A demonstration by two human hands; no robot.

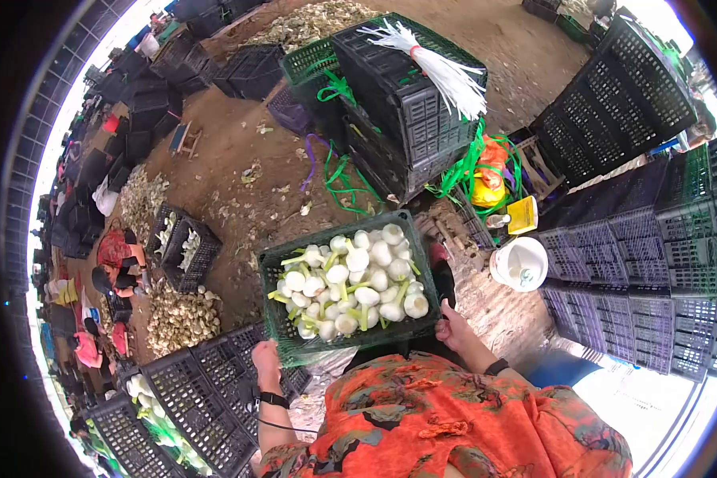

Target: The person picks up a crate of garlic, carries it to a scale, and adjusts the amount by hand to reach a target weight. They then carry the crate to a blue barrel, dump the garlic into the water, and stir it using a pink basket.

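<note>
A dark green plastic crate [336,229] is held level in front of my body. It is full of white garlic bulbs [357,280] with short green stems. At its near left corner, my left hand [268,363] is closed on the edge. My right hand [456,331] grips the near right corner, thumb up and fingers curled. Both hands' fingertips are partly hidden. Dark bands circle both wrists.
Stacked black crates [442,119] stand ahead, topped by a bundle of white strips [438,68]. A white bucket [520,264] sits at right beside more crate stacks [613,255]. Left are crates [207,382], a heap of bulbs [179,319] and a crouching person [119,263].
</note>
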